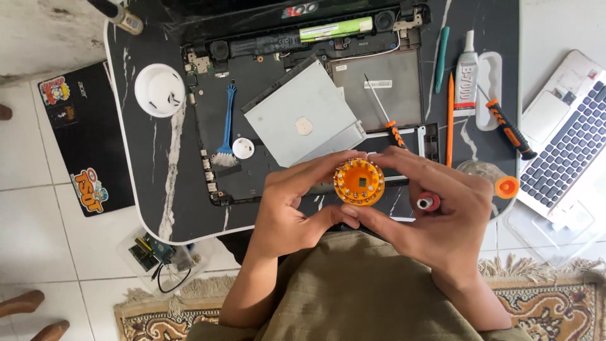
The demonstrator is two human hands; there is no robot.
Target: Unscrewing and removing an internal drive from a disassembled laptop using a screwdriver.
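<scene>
Orange bit holder (359,182) looking like glossy moulded plastic. Drive casing (302,120) showing as matt brushed grey metal. Desk (151,158) appearing as smooth black marble-look laminate. Rug (543,303) showing woven cloth, fringed edge.

left hand (287,211): bare, no glove, no ring seen | right hand (435,218): bare, no glove | forearms: bare, no sleeves or watch in view | clothing: olive-khaki garment (353,290), plain weave, creased over lap
</scene>
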